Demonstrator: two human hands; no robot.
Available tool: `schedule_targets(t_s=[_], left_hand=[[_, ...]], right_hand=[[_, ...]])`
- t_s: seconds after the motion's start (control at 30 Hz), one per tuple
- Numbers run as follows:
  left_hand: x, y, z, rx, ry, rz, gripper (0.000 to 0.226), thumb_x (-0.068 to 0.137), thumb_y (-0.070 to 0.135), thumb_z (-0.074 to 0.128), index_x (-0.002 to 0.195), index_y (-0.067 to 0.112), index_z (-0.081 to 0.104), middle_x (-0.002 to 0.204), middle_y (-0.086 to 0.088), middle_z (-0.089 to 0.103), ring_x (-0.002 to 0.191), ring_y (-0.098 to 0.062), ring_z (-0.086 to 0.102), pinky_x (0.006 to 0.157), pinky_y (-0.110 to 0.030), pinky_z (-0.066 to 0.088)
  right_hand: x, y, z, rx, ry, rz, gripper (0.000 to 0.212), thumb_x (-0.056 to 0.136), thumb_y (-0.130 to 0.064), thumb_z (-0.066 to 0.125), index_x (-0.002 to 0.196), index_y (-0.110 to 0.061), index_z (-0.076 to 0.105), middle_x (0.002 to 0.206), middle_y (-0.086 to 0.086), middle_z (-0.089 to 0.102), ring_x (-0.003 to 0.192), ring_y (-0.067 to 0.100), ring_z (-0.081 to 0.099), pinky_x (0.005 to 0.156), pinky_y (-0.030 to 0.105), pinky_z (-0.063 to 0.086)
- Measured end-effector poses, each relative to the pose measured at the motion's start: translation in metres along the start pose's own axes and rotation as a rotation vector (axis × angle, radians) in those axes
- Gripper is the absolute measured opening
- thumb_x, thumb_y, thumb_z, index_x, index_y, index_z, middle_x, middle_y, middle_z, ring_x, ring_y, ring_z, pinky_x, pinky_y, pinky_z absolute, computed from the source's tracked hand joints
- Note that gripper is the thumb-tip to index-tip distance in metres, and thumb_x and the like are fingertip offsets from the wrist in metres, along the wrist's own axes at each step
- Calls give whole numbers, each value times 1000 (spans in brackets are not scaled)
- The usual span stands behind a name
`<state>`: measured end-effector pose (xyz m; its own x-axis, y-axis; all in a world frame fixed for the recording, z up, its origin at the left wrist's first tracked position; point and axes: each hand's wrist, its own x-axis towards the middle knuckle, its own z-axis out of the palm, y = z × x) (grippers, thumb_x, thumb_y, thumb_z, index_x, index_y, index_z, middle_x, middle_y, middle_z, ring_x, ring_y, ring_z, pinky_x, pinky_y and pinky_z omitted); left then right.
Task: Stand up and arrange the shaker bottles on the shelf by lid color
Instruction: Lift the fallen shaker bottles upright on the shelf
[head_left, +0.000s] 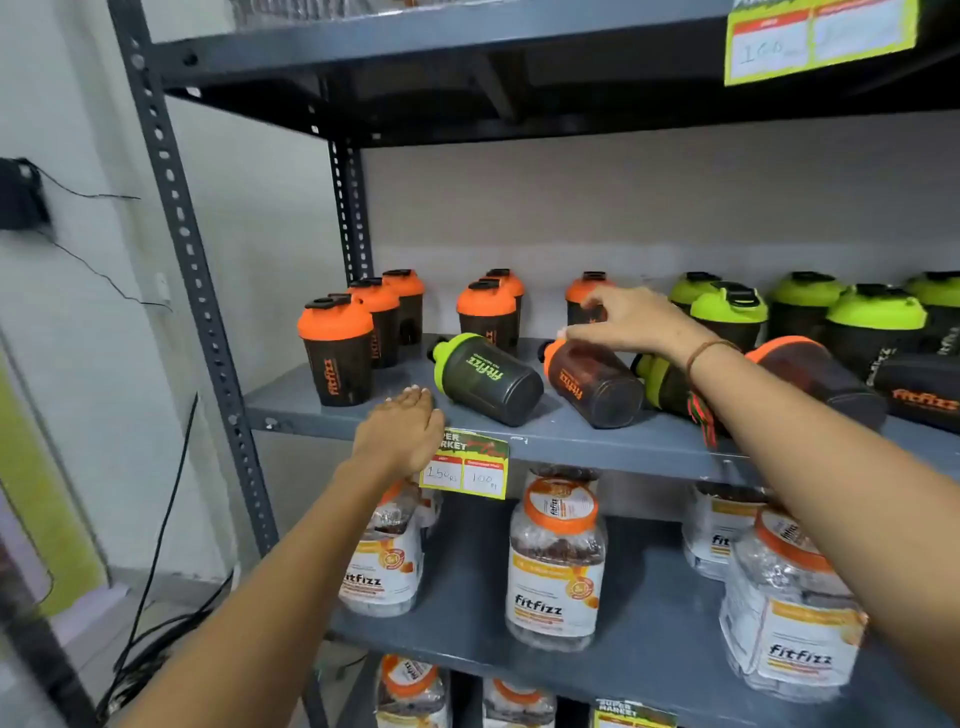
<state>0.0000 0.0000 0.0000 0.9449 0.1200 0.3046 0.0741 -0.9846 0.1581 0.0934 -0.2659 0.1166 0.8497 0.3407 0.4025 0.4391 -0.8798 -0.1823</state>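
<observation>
Right hand (631, 319), centre of the frame: fingers curved loosely downward, holding nothing, poised just above the lid end of a fallen orange-lid bottle (595, 382); whether a fingertip touches it cannot be told. A cord bracelet (706, 351) circles the wrist. Left hand (402, 434), lower and left of centre: flat, fingers together, palm down, empty, at the front edge of the shelf (311, 410), partly covering a price tag (467, 467).

Between the hands lies a green-lid bottle (483, 376) on its side, lid toward upper left. Right of the orange-lid bottle, more bottles lie toppled, partly hidden by the right forearm.

Left of centre, upright orange-lid bottles (337, 353) stand in rows toward the back wall. At the right, upright green-lid bottles (727, 314) are grouped.

Lower frame: clear jars (556, 561) with orange lids on the shelves below.
</observation>
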Motion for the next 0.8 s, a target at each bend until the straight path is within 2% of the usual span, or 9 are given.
schedule_targets(t_s=[0.1,0.2,0.3,0.33,0.4,0.53,0.6,0.67,0.8], left_hand=[[0,-2,2,-2,19,-9,54,100,33,23,146,6,34,157,-13,29,145,-23,26,114,-37,23],[-1,-2,5,5,24,-1,54,100,33,23,145,6,37,156,-14,31,144,-23,28,114,-36,24],[-3,-2,6,19,46,0,55,100,33,23,145,7,37,155,-14,33,144,-23,29,115,-37,24],[-3,-2,7,23,52,3,54,100,33,23,145,6,37,155,-14,33,144,-23,29,115,-37,23],[-3,-2,8,26,63,8,54,100,33,23,145,6,37,155,-13,34,144,-23,30,115,-36,24],[-3,-2,9,31,91,18,53,100,32,24,144,6,39,154,-14,36,142,-23,32,115,-37,25],[-4,-2,9,35,97,20,53,100,32,23,144,6,40,153,-14,37,142,-24,33,115,-38,27],[-4,-2,9,37,102,17,53,100,32,23,143,7,41,153,-14,37,141,-24,34,115,-38,29],[-4,-3,11,39,124,26,52,100,32,23,140,7,44,152,-14,40,140,-24,36,113,-39,30]], right_hand=[[14,-8,-1,-173,-287,70,90,73,-84,55,129,-14,60,131,11,62,112,31,60,90,37,50],[23,-21,5,-259,-413,154,96,69,-88,54,128,-13,59,128,9,63,110,31,61,96,40,49],[30,-22,15,-219,-543,252,88,73,-81,59,130,-13,57,124,13,65,91,28,65,74,34,50],[32,-21,16,-214,-554,275,87,73,-80,60,128,-14,56,122,14,66,88,28,65,70,33,48],[36,-19,19,-189,-561,295,88,70,-79,64,127,-13,56,118,15,66,92,29,66,73,35,50],[40,-18,14,-68,-551,275,91,59,-72,78,125,-12,58,120,15,66,106,35,66,100,45,51],[41,-21,15,-37,-583,256,86,63,-64,81,125,-10,58,118,15,67,101,35,68,98,45,53],[39,-23,16,-44,-591,250,77,67,-61,78,121,-9,60,110,15,69,90,33,69,87,41,57],[38,-19,14,-1,-375,202,70,66,-60,77,113,-11,65,108,14,70,93,32,70,90,44,59]])
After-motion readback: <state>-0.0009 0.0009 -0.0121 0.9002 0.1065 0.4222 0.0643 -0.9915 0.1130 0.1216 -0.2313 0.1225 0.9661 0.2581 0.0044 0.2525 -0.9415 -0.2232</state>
